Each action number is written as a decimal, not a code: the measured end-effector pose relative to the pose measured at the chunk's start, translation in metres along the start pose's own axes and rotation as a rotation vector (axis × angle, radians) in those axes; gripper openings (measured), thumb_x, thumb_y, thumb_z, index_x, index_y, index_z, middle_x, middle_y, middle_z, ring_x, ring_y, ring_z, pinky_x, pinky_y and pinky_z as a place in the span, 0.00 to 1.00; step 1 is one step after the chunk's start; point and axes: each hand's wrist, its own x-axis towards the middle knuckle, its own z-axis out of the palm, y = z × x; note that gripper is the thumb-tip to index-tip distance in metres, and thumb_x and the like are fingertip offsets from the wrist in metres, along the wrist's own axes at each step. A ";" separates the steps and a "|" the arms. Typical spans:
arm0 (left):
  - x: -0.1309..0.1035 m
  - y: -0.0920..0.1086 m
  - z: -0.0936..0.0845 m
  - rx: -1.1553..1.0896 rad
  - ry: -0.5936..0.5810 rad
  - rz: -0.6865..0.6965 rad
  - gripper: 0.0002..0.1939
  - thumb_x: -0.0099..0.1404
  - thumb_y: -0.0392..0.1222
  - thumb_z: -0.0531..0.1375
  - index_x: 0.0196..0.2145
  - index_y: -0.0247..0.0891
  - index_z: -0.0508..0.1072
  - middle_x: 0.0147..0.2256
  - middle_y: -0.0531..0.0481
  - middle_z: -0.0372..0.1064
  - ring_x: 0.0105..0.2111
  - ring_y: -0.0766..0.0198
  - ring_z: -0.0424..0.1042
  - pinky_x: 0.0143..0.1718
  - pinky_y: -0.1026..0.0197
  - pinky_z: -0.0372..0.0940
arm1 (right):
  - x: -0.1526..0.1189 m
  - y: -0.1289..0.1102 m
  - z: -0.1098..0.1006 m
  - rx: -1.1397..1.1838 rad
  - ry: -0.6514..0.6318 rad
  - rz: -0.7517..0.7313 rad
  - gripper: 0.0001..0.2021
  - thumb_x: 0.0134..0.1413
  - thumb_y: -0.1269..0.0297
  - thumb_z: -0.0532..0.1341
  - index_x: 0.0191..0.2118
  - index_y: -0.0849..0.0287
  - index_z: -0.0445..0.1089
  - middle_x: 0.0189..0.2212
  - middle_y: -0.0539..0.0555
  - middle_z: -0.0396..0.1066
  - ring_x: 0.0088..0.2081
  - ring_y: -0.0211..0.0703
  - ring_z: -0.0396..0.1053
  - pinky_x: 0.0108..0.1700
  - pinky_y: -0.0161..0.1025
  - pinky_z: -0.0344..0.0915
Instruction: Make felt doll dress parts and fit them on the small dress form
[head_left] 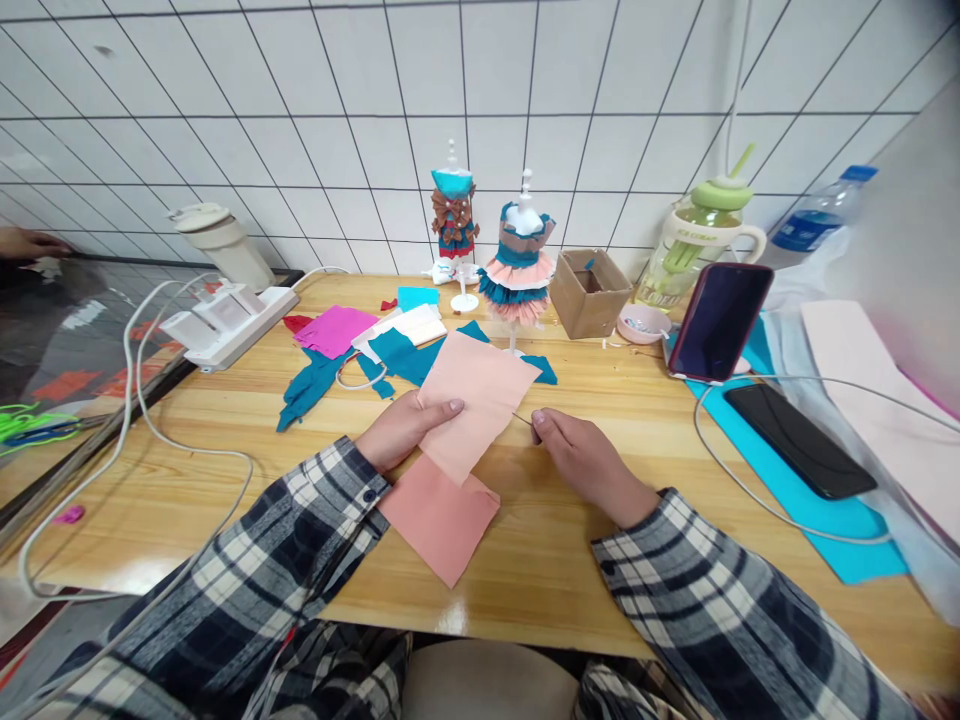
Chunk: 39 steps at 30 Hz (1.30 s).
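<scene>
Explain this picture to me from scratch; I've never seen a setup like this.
There is no machine here, just a person working with two bare hands. The single picture comes from a camera worn on the head, looking forward and down, so both checked sleeves reach in from below.

The left hand holds a pale pink sheet, thumb on top. The right hand grips a thin dark tool, too slim to identify, its tip at the sheet's edge.

On the wooden table, a darker pink sheet is nearest the person. Beyond are teal scraps, two small dress forms and a cardboard box. To the right, one phone stands propped and another lies flat.
</scene>
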 end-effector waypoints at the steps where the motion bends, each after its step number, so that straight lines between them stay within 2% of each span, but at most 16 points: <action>1: 0.000 0.000 0.000 -0.008 0.011 0.002 0.22 0.57 0.45 0.65 0.47 0.33 0.73 0.47 0.39 0.74 0.42 0.53 0.75 0.46 0.54 0.68 | 0.000 0.001 -0.001 -0.017 0.006 0.012 0.21 0.65 0.52 0.41 0.27 0.55 0.61 0.25 0.48 0.67 0.30 0.40 0.65 0.34 0.36 0.56; 7: -0.001 0.001 0.001 -0.016 -0.015 0.014 0.21 0.57 0.45 0.65 0.46 0.33 0.73 0.45 0.39 0.75 0.43 0.52 0.75 0.47 0.53 0.68 | 0.001 0.002 0.001 0.027 0.004 0.004 0.22 0.65 0.52 0.40 0.29 0.55 0.63 0.27 0.48 0.70 0.31 0.40 0.67 0.36 0.36 0.58; 15: -0.003 0.001 0.002 0.025 -0.060 0.001 0.17 0.58 0.44 0.64 0.44 0.33 0.75 0.44 0.41 0.75 0.42 0.53 0.75 0.47 0.53 0.68 | 0.001 0.000 0.003 0.015 -0.019 -0.019 0.21 0.65 0.53 0.40 0.29 0.55 0.63 0.26 0.49 0.69 0.31 0.41 0.66 0.35 0.36 0.57; 19: -0.003 0.000 0.002 0.056 -0.050 0.002 0.17 0.58 0.45 0.64 0.43 0.34 0.75 0.43 0.42 0.76 0.42 0.52 0.75 0.46 0.54 0.69 | 0.001 -0.001 0.005 0.031 -0.051 -0.035 0.20 0.65 0.52 0.41 0.29 0.55 0.61 0.26 0.48 0.68 0.30 0.40 0.65 0.35 0.35 0.56; 39: -0.003 0.002 0.003 0.072 -0.042 -0.018 0.18 0.58 0.46 0.64 0.43 0.33 0.74 0.43 0.42 0.76 0.41 0.55 0.75 0.45 0.56 0.68 | 0.002 0.000 0.008 0.061 -0.037 -0.039 0.19 0.64 0.52 0.42 0.29 0.55 0.59 0.26 0.48 0.66 0.29 0.40 0.62 0.33 0.36 0.53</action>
